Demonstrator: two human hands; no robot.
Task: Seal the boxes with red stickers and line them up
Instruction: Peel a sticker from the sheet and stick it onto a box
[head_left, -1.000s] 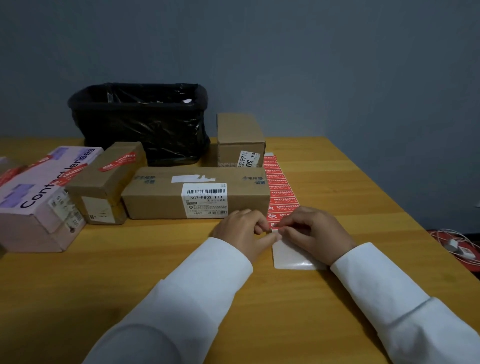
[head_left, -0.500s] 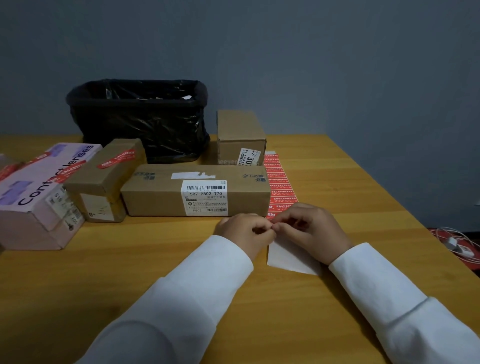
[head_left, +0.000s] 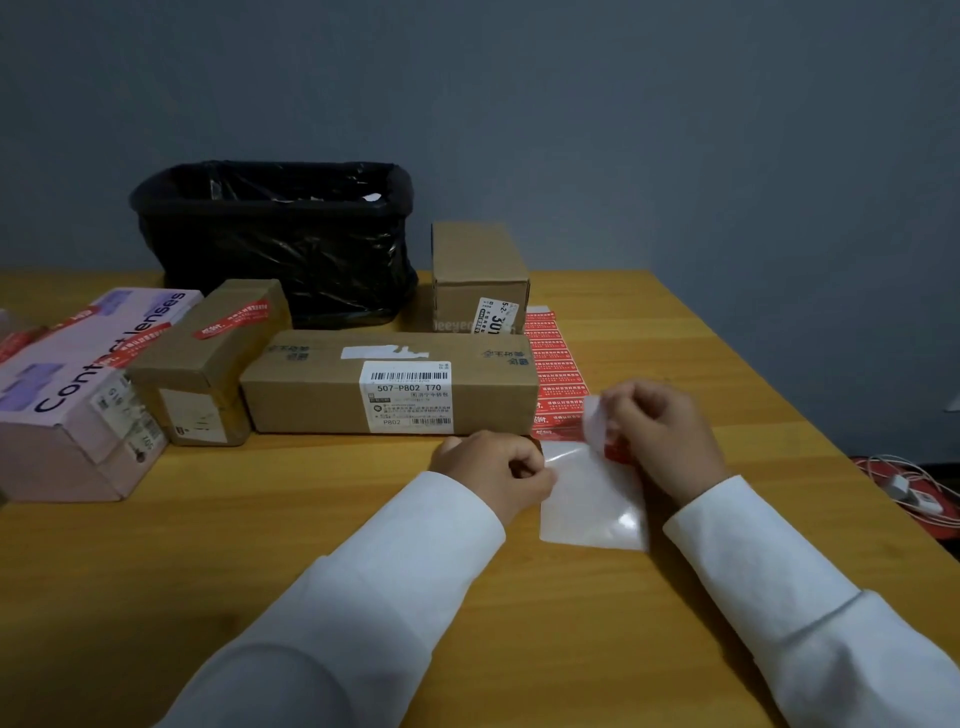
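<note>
Our sticker sheet (head_left: 551, 364) lies flat on the table (head_left: 260, 545), its long axis running away from us, just right of the long brown box (head_left: 389, 384). Our right hand (head_left: 662, 434) pinches a half-peeled red sticker (head_left: 597, 426), its white underside curled up. Our left hand (head_left: 493, 473), fingers curled, holds down the bare glossy backing (head_left: 592, 504). The long box lies crosswise, with a small brown box (head_left: 208, 364) and a pink box (head_left: 78, 384) left of it, both already stickered. Behind stand a black-lined bin (head_left: 275, 239) and another brown box (head_left: 480, 275).
</note>
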